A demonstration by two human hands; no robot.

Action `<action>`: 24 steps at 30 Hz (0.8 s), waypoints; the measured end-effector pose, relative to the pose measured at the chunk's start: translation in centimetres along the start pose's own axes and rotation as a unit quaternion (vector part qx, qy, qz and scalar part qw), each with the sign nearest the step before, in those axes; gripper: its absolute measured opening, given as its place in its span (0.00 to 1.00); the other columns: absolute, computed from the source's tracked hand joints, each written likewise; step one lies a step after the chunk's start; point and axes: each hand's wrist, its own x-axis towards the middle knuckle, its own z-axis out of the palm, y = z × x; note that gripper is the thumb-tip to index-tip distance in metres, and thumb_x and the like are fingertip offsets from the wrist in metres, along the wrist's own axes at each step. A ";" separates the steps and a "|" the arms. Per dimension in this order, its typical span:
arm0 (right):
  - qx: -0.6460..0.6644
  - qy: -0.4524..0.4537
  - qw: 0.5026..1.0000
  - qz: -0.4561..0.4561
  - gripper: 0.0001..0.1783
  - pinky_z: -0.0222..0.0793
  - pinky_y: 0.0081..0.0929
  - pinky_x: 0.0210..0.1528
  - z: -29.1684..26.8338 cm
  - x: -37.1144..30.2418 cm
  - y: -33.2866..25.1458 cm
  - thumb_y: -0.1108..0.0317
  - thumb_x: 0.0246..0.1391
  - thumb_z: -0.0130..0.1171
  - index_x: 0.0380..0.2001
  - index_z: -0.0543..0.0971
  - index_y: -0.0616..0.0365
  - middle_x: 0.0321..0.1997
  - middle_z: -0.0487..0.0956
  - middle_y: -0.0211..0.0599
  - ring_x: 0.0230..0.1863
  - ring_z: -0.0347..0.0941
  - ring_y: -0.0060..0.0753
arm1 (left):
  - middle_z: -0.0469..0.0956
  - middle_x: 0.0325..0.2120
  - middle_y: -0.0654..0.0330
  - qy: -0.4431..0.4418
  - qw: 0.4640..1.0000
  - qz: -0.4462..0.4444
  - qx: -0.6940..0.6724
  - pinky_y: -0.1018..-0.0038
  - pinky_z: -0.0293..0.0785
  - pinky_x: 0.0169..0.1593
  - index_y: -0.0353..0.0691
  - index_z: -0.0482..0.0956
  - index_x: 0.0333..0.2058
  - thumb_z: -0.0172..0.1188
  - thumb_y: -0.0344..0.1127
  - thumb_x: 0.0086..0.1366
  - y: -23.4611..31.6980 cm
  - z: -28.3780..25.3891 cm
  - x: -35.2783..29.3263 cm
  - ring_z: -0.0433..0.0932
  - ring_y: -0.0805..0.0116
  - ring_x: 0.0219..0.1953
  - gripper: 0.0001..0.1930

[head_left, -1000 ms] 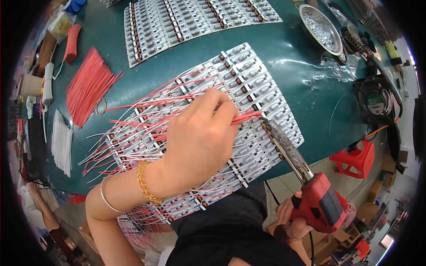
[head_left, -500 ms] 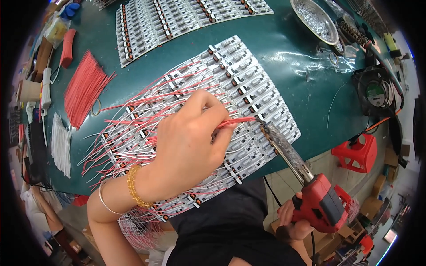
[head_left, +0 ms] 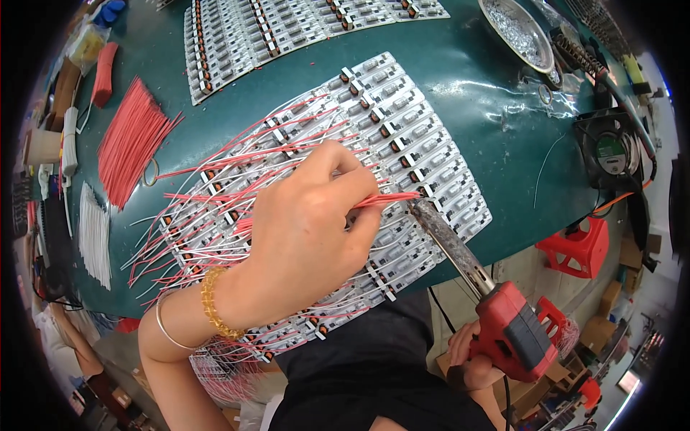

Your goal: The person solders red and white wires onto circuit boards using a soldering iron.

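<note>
A bundle of red wires [head_left: 394, 197] is pinched between the thumb and fingers of my left hand [head_left: 305, 223], its ends pointing right. Below the hand lies a panel of white circuit boards [head_left: 431, 136], with red and white wires fanning out over its left half. My right hand [head_left: 471, 359] grips the red and black handle of a soldering iron [head_left: 514, 330] at the lower right. The iron's dark tip is just below the wire ends, over the boards; whether it touches anything is unclear. My left palm hides part of the panel.
More circuit board panels [head_left: 302, 32] lie at the table's far side. Cut red wires [head_left: 136, 144] and white wires [head_left: 95, 233] are piled at left. A metal dish [head_left: 517, 36], a coiled iron stand [head_left: 575, 54] and a black fan [head_left: 611, 151] sit at right. A red stool [head_left: 575, 248] stands beyond.
The soldering iron has shifted slightly left, its tip moving from the red wire ends to just under them. My left hand keeps its pinch; the whole view has shifted a little.
</note>
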 end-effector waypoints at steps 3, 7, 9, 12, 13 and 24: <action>-0.010 0.025 0.999 -0.047 0.42 0.60 0.22 0.17 0.2 -0.2 -0.3 0.39 0.45 0.60 0.46 0.66 0.70 0.09 0.65 0.28 0.10 0.63 0.25 | 0.70 0.24 0.58 -0.005 1.000 -0.006 0.002 0.77 0.67 0.25 0.32 0.76 0.24 0.63 0.23 0.48 0.1 0.1 0.0 0.72 0.69 0.23 0.05; 0.004 0.018 0.998 -0.054 0.44 0.59 0.20 0.17 0.2 -0.1 -0.3 0.39 0.45 0.59 0.50 0.65 0.70 0.09 0.65 0.26 0.10 0.63 0.23 | 0.72 0.25 0.59 0.015 1.000 0.018 0.016 0.69 0.66 0.20 0.36 0.75 0.22 0.61 0.27 0.49 -0.2 0.2 -0.1 0.73 0.61 0.18 0.03; 0.003 0.026 0.998 -0.054 0.45 0.59 0.20 0.16 0.2 -0.2 0.0 0.38 0.44 0.60 0.51 0.65 0.70 0.09 0.64 0.25 0.09 0.62 0.23 | 0.71 0.24 0.58 0.006 1.000 0.012 0.013 0.73 0.67 0.22 0.34 0.76 0.23 0.62 0.25 0.49 0.1 0.2 -0.1 0.73 0.65 0.20 0.03; 0.019 0.018 0.999 -0.046 0.44 0.59 0.20 0.16 0.3 0.1 0.0 0.38 0.44 0.60 0.50 0.65 0.69 0.09 0.64 0.25 0.09 0.61 0.23 | 0.70 0.24 0.58 0.000 1.000 0.005 0.020 0.76 0.67 0.24 0.32 0.76 0.24 0.63 0.23 0.48 0.3 0.2 -0.1 0.72 0.68 0.22 0.04; 0.017 0.022 0.999 -0.039 0.44 0.60 0.20 0.16 0.4 0.1 -0.2 0.38 0.43 0.61 0.50 0.65 0.69 0.09 0.64 0.25 0.09 0.61 0.23 | 0.70 0.25 0.58 0.000 1.000 0.004 0.029 0.76 0.67 0.24 0.32 0.76 0.25 0.63 0.23 0.49 0.2 0.2 -0.2 0.72 0.68 0.22 0.04; 0.050 0.052 0.997 -0.012 0.48 0.60 0.21 0.17 -0.1 -0.7 -0.6 0.34 0.39 0.61 0.50 0.65 0.67 0.08 0.63 0.25 0.09 0.61 0.24 | 0.69 0.28 0.59 0.003 0.998 0.051 0.023 0.69 0.66 0.20 0.35 0.73 0.25 0.60 0.26 0.48 0.3 1.2 -0.8 0.72 0.61 0.18 0.05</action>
